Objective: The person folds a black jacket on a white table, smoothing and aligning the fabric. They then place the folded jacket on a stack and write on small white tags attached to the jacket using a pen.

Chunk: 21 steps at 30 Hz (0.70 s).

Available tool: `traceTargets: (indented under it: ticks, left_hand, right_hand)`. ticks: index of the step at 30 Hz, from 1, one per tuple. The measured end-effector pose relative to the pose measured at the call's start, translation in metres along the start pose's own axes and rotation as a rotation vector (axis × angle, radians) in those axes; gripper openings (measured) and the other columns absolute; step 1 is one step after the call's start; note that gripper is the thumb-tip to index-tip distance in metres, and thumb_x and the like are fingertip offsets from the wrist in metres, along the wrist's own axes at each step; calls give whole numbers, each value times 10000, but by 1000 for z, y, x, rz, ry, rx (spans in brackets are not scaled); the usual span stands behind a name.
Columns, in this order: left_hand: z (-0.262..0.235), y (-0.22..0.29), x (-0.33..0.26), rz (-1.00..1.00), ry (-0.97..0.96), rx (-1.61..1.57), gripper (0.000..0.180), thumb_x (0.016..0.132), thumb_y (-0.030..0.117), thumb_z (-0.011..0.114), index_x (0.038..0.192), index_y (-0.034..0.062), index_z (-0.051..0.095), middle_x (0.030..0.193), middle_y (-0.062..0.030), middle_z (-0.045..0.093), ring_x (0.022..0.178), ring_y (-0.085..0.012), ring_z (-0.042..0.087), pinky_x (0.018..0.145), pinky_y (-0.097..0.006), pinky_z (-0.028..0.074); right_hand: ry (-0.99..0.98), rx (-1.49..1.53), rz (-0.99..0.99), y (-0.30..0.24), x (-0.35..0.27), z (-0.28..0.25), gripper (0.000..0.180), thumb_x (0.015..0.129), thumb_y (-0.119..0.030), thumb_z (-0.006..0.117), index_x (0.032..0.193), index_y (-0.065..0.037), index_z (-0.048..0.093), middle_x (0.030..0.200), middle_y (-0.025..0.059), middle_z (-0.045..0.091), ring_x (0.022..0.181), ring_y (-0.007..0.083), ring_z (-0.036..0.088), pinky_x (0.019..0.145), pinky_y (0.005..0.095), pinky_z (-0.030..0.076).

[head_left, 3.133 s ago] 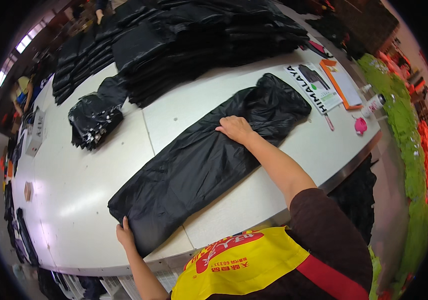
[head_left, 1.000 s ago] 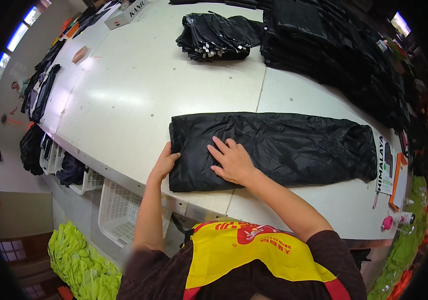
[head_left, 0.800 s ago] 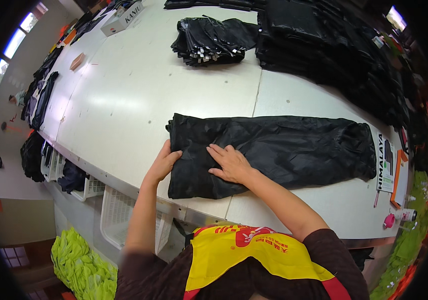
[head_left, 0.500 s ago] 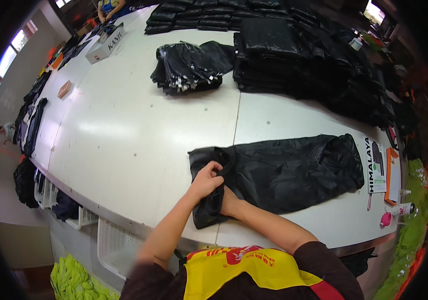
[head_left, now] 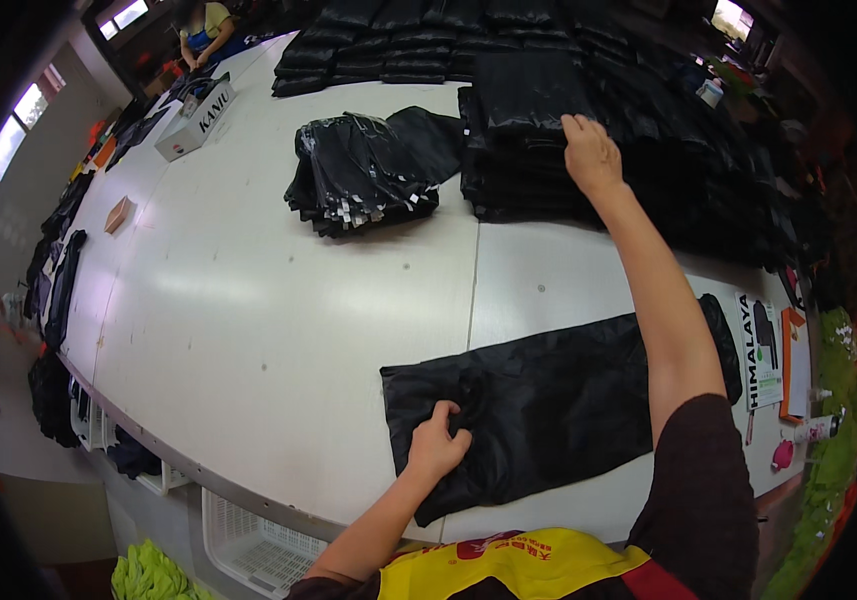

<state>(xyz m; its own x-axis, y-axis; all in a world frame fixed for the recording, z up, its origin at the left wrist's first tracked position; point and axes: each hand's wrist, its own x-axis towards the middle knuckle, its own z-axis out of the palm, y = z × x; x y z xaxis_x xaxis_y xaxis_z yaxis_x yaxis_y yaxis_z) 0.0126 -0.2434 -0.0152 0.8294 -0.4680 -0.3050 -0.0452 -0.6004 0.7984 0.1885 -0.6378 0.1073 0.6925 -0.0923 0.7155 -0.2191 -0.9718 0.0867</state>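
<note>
A black, slightly shiny garment (head_left: pixel 558 410) is spread lengthwise on the white table in front of me. My left hand (head_left: pixel 438 445) is on its left part, the fingers bent into gathered cloth, with thumb and forefinger curved around a fold. Stretched far forward, my right hand (head_left: pixel 593 158) pinches the near edge of the top piece on a tall stack of flat black packets (head_left: pixel 528 95). The fingertips partly cover what they grip. My right forearm passes over the garment's right end and hides some of it.
A fanned pile of black pieces with white tags (head_left: pixel 363 170) sits left of the stack. At right are a printed sheet (head_left: pixel 760 350), an orange-edged box (head_left: pixel 793 365) and a bottle (head_left: pixel 816 430). A white basket (head_left: pixel 258 535) stands below the table's edge. Another person (head_left: pixel 210 35) works far left.
My right hand has left the garment and reached forward to the stack. The garment's left end, bunched earlier, now lies flatter, and my left hand remains on it.
</note>
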Motion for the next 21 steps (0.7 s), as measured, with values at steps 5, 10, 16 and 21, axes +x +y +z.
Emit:
traceTargets:
  ticks: [5,10,16,21]
  left_hand:
    - [1,-6,-2,-43,9,-58,354,705,162,594,1034,52,524,599,-120,515,547,-278,554,541,-367,439]
    - [0,-5,0,-32,10,-57,349,705,155,600,1029,43,527,580,-108,489,521,-258,526,519,-359,419]
    - [3,-12,-1,-26,43,-99,345,703,152,602,1022,43,526,567,-102,472,509,-256,512,510,-361,410]
    - [3,-9,1,-11,27,-72,340,700,152,596,1015,44,529,565,-99,468,506,-250,509,508,-361,410]
  right_hand:
    - [-35,-248,-167,30,24,48,214,817,-13,511,1022,-62,548,995,93,609,978,287,587,752,405,508]
    - [-299,4,-156,43,18,57,237,833,16,460,1046,-50,539,944,121,631,892,313,619,729,419,507]
    - [-291,265,-38,32,-23,15,445,776,46,458,1205,-45,532,1191,134,585,1077,332,555,905,420,451]
    - [115,526,426,27,-71,13,784,742,-255,624,1422,-94,268,1466,228,218,1354,379,201,1091,475,201]
